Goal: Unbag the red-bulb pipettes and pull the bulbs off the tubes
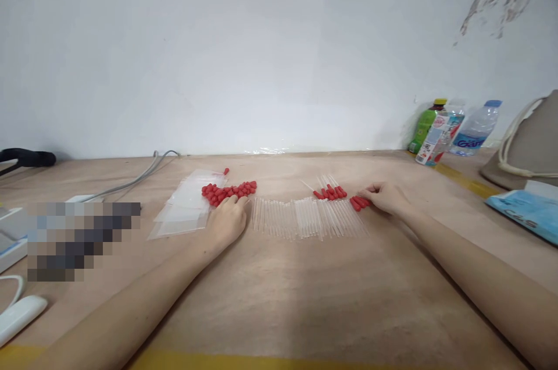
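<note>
My left hand (228, 220) rests at the near edge of a pile of red rubber bulbs (229, 191). Its fingers are curled in, and their tips are hidden among the bulbs. A long row of thin clear glass tubes (285, 219) lies side by side on the table between my hands. My right hand (382, 196) is closed with thumb and fingers together, touching a small group of red bulbs (360, 203) at the row's right end. What its fingertips hold is not clear. Behind the row lie several droppers with red bulbs (330, 191), their clear tubes pointing away.
Clear plastic bags (183, 201) lie left of the pile, with one dropper (226, 171) behind it. Bottles (473, 131) and a carton (431, 143) stand back right, near a blue packet (527, 213) and a bag (532, 137). A cable (135, 179) runs at left.
</note>
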A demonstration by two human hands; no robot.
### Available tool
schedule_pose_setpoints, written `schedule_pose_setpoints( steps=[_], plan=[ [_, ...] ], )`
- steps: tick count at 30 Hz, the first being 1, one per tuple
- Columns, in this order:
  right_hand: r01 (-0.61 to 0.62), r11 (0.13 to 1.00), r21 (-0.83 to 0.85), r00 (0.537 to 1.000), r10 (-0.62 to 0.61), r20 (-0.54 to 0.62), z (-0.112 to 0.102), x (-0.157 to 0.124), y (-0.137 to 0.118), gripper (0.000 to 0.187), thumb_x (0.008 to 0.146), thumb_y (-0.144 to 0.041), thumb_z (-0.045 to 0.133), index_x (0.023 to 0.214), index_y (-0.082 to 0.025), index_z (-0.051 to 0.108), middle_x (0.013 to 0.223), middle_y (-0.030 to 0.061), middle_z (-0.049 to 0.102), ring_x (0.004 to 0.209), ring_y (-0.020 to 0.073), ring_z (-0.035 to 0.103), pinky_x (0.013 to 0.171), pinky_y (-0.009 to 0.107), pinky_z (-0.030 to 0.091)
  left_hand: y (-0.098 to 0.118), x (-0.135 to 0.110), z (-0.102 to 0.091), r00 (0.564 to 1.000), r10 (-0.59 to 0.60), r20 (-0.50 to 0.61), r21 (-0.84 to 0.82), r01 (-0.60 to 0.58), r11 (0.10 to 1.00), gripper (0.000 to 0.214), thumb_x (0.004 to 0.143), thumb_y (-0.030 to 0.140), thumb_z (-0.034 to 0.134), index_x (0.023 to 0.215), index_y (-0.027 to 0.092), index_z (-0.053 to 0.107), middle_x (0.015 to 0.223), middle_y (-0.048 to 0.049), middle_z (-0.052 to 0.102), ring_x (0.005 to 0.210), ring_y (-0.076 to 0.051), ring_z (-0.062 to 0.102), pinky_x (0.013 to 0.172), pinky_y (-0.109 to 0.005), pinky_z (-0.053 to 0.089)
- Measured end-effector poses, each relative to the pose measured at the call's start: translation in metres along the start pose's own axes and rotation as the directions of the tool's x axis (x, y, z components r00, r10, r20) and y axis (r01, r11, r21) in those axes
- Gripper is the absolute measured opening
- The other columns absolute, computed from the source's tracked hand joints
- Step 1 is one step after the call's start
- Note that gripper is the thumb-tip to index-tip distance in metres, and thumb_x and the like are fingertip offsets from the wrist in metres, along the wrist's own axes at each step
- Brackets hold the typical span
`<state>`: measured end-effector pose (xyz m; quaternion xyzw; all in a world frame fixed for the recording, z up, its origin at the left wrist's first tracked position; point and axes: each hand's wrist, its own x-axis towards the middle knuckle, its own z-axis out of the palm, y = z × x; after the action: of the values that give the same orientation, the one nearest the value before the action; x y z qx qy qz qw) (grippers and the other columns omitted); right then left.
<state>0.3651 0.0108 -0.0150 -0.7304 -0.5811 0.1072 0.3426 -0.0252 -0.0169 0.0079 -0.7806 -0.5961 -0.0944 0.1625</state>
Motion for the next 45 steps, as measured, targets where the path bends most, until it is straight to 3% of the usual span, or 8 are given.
schedule_pose_setpoints(
  steps=[8, 15, 19, 26, 33, 38, 42, 45],
  plan=[
    [-0.057, 0.998, -0.034, 0.997, 0.058, 0.041, 0.001, 0.003, 0.000, 0.029, 0.074, -0.039, 0.051, 0.073, -0.018, 0.070, 0.069, 0.0041, 0.069, 0.067, 0.0168, 0.061, 0.055, 0.023, 0.039, -0.004, 0.003, 0.006, 0.998, -0.053, -0.033, -0.349, 0.038, 0.936, 0.026, 0.081, 0.028, 0.042, 0.097, 0.021, 0.062, 0.092, -0.0038, 0.066, 0.083, -0.019, 0.061, 0.075, -0.029, 0.046],
    [-0.028, 0.998, -0.047, 1.000, 0.028, -0.002, 0.000, 0.002, -0.002, 0.030, 0.077, -0.038, 0.047, 0.082, -0.017, 0.069, 0.076, 0.0044, 0.069, 0.069, 0.0164, 0.062, 0.056, 0.023, 0.040, -0.011, 0.009, 0.020, 0.969, -0.232, 0.084, -0.601, 0.235, 0.764, 0.027, 0.083, 0.030, 0.040, 0.095, 0.022, 0.062, 0.080, -0.0005, 0.069, 0.070, -0.016, 0.064, 0.065, -0.026, 0.049],
    [0.066, 0.991, -0.117, 0.997, -0.070, -0.029, 0.004, -0.004, -0.030, 0.026, 0.075, -0.034, 0.049, 0.085, -0.018, 0.067, 0.079, 0.0048, 0.068, 0.072, 0.0168, 0.060, 0.058, 0.024, 0.038, -0.009, 0.010, 0.023, 0.955, -0.250, 0.156, -0.684, 0.288, 0.670, 0.025, 0.083, 0.030, 0.040, 0.095, 0.022, 0.060, 0.079, 0.0009, 0.069, 0.067, -0.014, 0.065, 0.066, -0.025, 0.049],
    [0.309, 0.921, -0.237, 0.951, -0.298, 0.082, 0.033, -0.017, -0.094, 0.021, 0.072, -0.038, 0.052, 0.071, -0.024, 0.067, 0.081, 0.0014, 0.065, 0.082, 0.0174, 0.055, 0.072, 0.029, 0.035, -0.008, 0.005, 0.020, 0.970, -0.218, 0.110, -0.704, 0.231, 0.671, 0.023, 0.082, 0.032, 0.043, 0.095, 0.023, 0.060, 0.080, 0.0013, 0.069, 0.079, -0.016, 0.065, 0.073, -0.028, 0.048],
    [0.252, 0.884, -0.393, 0.968, -0.223, 0.119, 0.055, -0.012, -0.118, 0.018, 0.067, -0.032, 0.059, 0.068, -0.016, 0.067, 0.085, 0.0115, 0.061, 0.091, 0.0267, 0.050, 0.077, 0.039, 0.030, -0.001, 0.003, 0.012, 0.971, -0.167, -0.170, -0.582, 0.038, 0.812, 0.020, 0.082, 0.026, 0.044, 0.091, 0.022, 0.062, 0.096, -0.0014, 0.064, 0.081, -0.017, 0.059, 0.068, -0.029, 0.048],
    [0.270, 0.881, -0.388, 0.962, -0.261, 0.078, 0.052, -0.016, -0.129, 0.022, 0.076, -0.031, 0.051, 0.074, -0.013, 0.064, 0.091, 0.0145, 0.060, 0.094, 0.0290, 0.049, 0.076, 0.041, 0.029, 0.005, -0.001, 0.003, 0.926, -0.018, -0.376, -0.477, -0.177, 0.861, 0.018, 0.082, 0.024, 0.046, 0.091, 0.019, 0.062, 0.094, -0.0045, 0.062, 0.097, -0.020, 0.053, 0.086, -0.035, 0.044],
    [0.456, 0.832, -0.315, 0.888, -0.451, 0.093, 0.040, -0.035, -0.127, 0.022, 0.085, -0.034, 0.044, 0.082, -0.018, 0.059, 0.086, 0.0058, 0.064, 0.085, 0.0198, 0.054, 0.085, 0.040, 0.025, 0.012, 0.003, -0.007, 0.868, 0.145, -0.475, -0.328, -0.327, 0.886, 0.025, 0.085, 0.024, 0.044, 0.105, 0.019, 0.057, 0.110, -0.0074, 0.057, 0.108, -0.021, 0.048, 0.094, -0.038, 0.039],
    [0.684, 0.691, -0.234, 0.718, -0.695, 0.046, 0.035, -0.055, -0.115, 0.015, 0.085, -0.030, 0.048, 0.083, -0.019, 0.058, 0.082, 0.0018, 0.066, 0.082, 0.0163, 0.054, 0.092, 0.038, 0.021, 0.022, 0.011, -0.012, 0.819, 0.292, -0.494, -0.195, -0.432, 0.880, 0.031, 0.086, 0.026, 0.044, 0.115, 0.019, 0.053, 0.125, -0.0097, 0.049, 0.118, -0.024, 0.041, 0.096, -0.042, 0.035]
  ],
)
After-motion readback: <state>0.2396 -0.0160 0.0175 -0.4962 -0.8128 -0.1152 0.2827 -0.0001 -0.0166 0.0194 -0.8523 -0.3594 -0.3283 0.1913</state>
